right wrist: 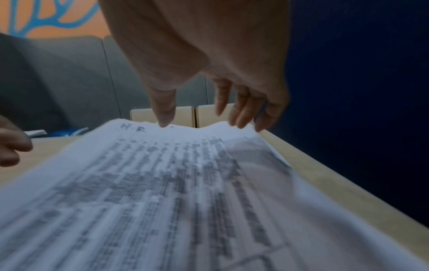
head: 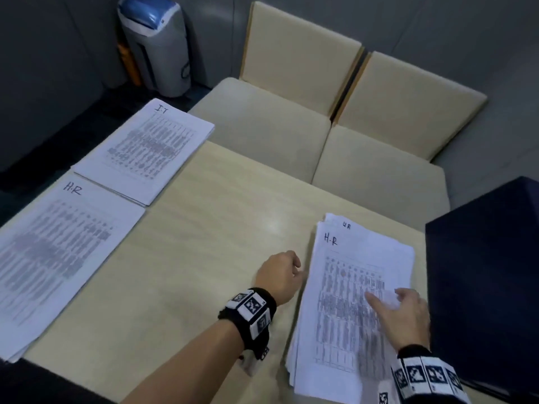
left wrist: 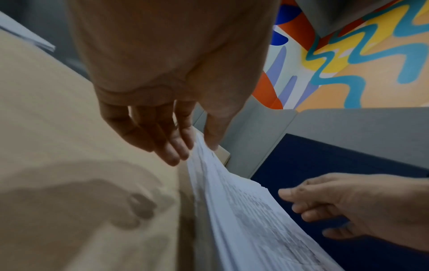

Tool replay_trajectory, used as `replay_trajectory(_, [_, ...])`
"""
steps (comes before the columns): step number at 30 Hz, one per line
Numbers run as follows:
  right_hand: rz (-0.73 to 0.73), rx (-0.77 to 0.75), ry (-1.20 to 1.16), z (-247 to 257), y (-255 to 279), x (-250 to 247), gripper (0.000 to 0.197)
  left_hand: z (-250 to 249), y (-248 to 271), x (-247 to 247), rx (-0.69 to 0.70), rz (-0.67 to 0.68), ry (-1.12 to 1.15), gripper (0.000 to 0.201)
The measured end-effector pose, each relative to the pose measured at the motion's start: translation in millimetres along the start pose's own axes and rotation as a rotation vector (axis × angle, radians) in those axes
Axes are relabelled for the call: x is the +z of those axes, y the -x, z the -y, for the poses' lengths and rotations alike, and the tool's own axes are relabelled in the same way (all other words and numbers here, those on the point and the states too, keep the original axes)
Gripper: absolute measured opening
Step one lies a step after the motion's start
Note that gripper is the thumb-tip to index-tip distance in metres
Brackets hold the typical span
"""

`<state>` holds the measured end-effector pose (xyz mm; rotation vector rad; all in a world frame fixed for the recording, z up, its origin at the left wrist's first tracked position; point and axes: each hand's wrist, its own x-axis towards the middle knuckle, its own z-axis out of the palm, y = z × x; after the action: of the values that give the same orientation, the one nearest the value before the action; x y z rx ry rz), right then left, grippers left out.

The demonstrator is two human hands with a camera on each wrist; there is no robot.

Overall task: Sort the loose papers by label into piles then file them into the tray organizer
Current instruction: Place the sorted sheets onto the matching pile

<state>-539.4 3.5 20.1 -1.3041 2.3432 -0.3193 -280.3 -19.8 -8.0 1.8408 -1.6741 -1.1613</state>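
A loose stack of printed sheets (head: 347,310) lies at the table's near right, and its top sheet is marked "H.R". My left hand (head: 294,269) is at the stack's left edge. In the left wrist view its thumb (left wrist: 214,135) lies on top and its fingers (left wrist: 176,148) curl against the side, pinching that edge. My right hand (head: 388,298) rests with straight fingers on the top sheet's right part, where the paper edge curls up. Two sorted piles lie at the left: an "I.T" pile (head: 143,150) behind and an "H.R" pile (head: 55,258) in front.
A dark navy box-like thing (head: 481,287) stands at the table's right edge, close beside the loose stack. Two cream chairs (head: 291,126) stand beyond the beige table (head: 204,228). A grey and blue bin (head: 157,45) is on the floor at the far left.
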Motion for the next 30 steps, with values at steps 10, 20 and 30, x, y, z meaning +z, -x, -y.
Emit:
replay_trajectory(10, [0.053, 0.083, -0.281, -73.1, -35.4, -16.2, 0.031, -32.6, 22.3, 59.6, -0.233, -0.196, -0.060, 0.025])
replay_trajectory(20, [-0.040, -0.028, -0.506, -91.1, -22.9, -32.4, 0.017, -43.2, 19.0, 76.6, -0.206, -0.341, -0.236, 0.041])
replay_trajectory(30, [-0.051, -0.011, -0.526, -118.1, -14.0, -31.4, 0.024, -58.9, 17.5, 98.2, -0.160, -0.205, -0.412, 0.042])
